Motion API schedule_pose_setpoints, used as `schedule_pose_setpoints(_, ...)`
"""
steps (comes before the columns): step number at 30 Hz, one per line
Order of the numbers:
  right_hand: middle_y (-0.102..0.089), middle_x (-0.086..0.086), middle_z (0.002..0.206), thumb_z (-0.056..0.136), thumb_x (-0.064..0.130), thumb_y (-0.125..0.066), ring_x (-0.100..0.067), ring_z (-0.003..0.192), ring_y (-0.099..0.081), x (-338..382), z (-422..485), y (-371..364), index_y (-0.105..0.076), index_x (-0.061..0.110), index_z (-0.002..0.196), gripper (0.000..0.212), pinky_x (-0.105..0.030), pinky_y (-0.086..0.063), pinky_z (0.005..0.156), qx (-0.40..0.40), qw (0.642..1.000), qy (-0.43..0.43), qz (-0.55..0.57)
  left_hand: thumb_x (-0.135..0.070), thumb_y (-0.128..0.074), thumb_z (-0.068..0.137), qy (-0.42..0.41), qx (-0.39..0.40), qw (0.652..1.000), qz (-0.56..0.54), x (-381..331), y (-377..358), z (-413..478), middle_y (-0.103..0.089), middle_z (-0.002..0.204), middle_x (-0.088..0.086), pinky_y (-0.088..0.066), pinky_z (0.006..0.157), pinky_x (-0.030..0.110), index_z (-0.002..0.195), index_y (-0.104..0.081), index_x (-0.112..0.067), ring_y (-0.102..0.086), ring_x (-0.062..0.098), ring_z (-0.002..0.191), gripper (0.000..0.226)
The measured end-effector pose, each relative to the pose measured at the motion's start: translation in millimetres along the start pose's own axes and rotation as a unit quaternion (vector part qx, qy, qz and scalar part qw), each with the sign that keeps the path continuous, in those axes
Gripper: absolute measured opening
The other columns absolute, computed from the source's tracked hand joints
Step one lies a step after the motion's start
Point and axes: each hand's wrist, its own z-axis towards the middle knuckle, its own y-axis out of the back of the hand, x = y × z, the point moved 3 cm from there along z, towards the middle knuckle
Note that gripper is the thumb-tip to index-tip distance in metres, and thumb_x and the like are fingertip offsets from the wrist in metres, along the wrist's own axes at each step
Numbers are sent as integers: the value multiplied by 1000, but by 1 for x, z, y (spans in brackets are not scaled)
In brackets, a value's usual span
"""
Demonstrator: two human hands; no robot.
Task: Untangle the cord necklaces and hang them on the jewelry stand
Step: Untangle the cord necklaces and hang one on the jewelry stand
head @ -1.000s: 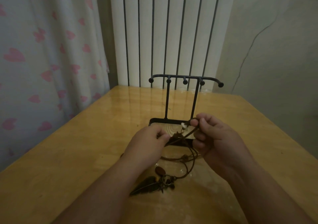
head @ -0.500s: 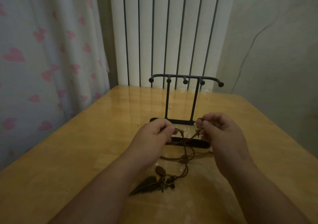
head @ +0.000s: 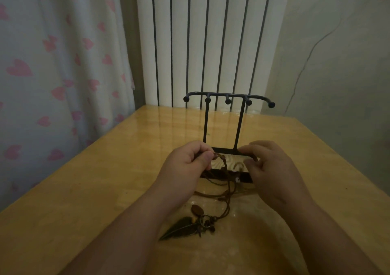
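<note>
Hands drawn wider apart vs 1 s ago. Necklaces [head: 225, 166] pinched by curled fingers of left hand [head: 187, 166] and right hand [head: 273, 174], pendants [head: 184, 228] lying on table [head: 101, 190] before stand [head: 239, 127]. Untangling step, prob. early; strands to be separated next.

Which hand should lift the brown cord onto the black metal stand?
Probably the left hand: it pinches the brown cord loop beneath the black metal stand. Whether the right hand grips is unclear.

Black metal jewelry stand [head: 229, 97]. Brown cord necklaces [head: 224, 167], dark leaf pendant [head: 179, 228]. Tan wood table [head: 84, 190]. White curtain [head: 52, 63] with pink hearts. White radiator [head: 211, 38].
</note>
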Motion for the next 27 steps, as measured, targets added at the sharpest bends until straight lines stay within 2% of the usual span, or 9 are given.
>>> schedule_pose_setpoints(3,-57,21,107,99,21,-50,0,92,-54,2,-2,0,-63,35,115,25,-19,-46,77,2,996,-19,86,-20,-54,99,1,-6,1000,3,2,-1,1,-63,69,-17,-42,61,6,84,-66,-32,-57,-5,70,22)
schedule_pose_setpoints(7,-71,18,100,97,14,-53,6,95,-62,16,-11,-8,-63,34,113,28,-17,-46,77,106,937,-45,330,-22,-54,99,-1,-8,1000,7,2,-1,0,-62,73,-12,-41,68,18,84,-66,-32,-57,-1,71,21)
schedule_pose_setpoints(9,-73,15,96,94,17,-59,3,91,-66,20,-13,-12,-64,32,112,24,-20,-49,78,136,934,-39,329,-23,-54,99,-4,-9,1000,9,2,-1,0,-62,75,-10,-42,68,19,85,-66,-31,-58,0,73,19)
schedule_pose_setpoints(12,-72,14,88,92,21,-61,-1,85,-67,19,-13,-9,-71,29,98,14,-28,-54,79,111,945,-46,304,-25,-55,98,-3,-18,1000,15,3,-1,1,-64,79,-11,-42,67,15,88,-66,-33,-60,0,78,16)
schedule_pose_setpoints(16,-73,4,86,92,11,-59,-10,86,-70,14,-11,2,-73,19,86,17,-30,-59,72,75,916,-82,386,-22,-59,97,5,-53,998,23,3,3,1,-64,85,-15,-44,61,6,95,-67,-34,-60,-2,84,15)
schedule_pose_setpoints(19,-73,-10,88,89,4,-58,-22,87,-71,15,-12,8,-72,13,83,18,-31,-58,69,89,898,-79,423,-17,-61,95,-17,-70,996,59,1,7,2,-64,86,-19,-41,64,0,91,-67,-38,-56,-12,85,23)
schedule_pose_setpoints(22,-69,-10,72,89,5,-59,-28,72,-64,17,-14,9,-75,18,81,22,-45,-50,72,98,903,-61,414,-17,-62,94,-41,-95,991,80,0,10,1,-66,90,-21,-42,70,-1,92,-66,-42,-55,-15,91,26)
schedule_pose_setpoints(24,-66,-7,66,89,7,-59,-25,65,-60,17,-14,10,-75,17,81,20,-43,-49,68,103,906,-60,406,-17,-63,93,-52,-108,989,83,0,10,2,-66,92,-21,-42,72,-1,94,-67,-41,-56,-15,93,24)
schedule_pose_setpoints(27,-68,-4,65,90,7,-59,-13,59,-60,19,-15,9,-72,14,85,16,-26,-49,58,127,913,-61,383,-16,-63,94,-65,-123,986,88,1,11,2,-67,93,-19,-42,73,0,97,-69,-37,-57,-12,94,22)
